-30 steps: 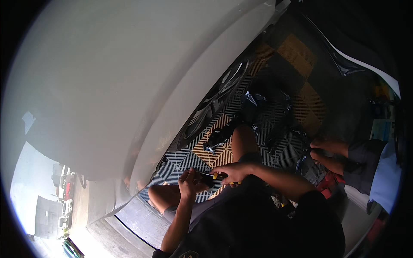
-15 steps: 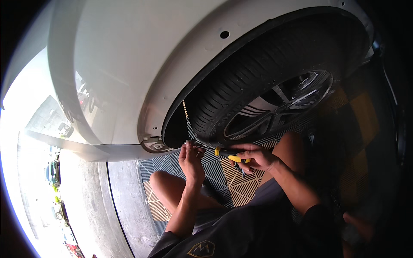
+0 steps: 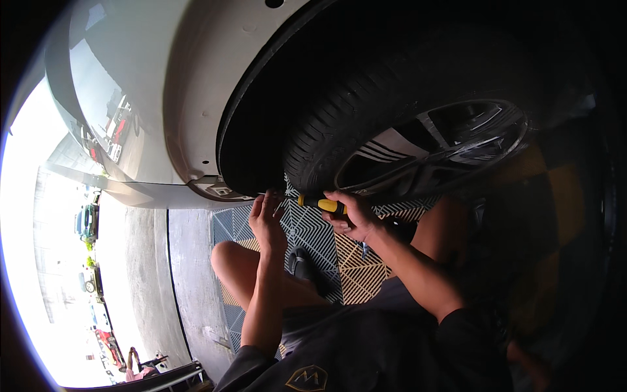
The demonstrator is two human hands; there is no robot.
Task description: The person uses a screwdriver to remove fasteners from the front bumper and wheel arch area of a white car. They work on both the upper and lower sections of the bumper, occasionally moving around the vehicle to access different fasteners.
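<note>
My right hand [image 3: 356, 217] is wrapped round the yellow and black handle of a screwdriver [image 3: 328, 206], which lies nearly level and points left. Its thin shaft reaches toward my left hand [image 3: 266, 225], raised under the lower front corner of the wheel arch. The left fingers are pinched together by the shaft's end, at the edge of the light-coloured bumper [image 3: 147, 195]; what they hold is too small and dark to make out. Just above both hands is the car's black tyre [image 3: 313, 147].
The wheel arch rim [image 3: 225, 124] curves over the tyre and its spoked wheel [image 3: 424, 153]. My bent knees [image 3: 228, 264] flank the hands above patterned floor tiles [image 3: 313, 225]. At the left, beyond a concrete strip [image 3: 196, 274], parked vehicles [image 3: 86, 222] stand in bright light.
The car's bodywork and wheel have shifted in view, with the arch now closer. Both hands and the screwdriver sit higher and further left; my right hand has changed its hold on the handle.
</note>
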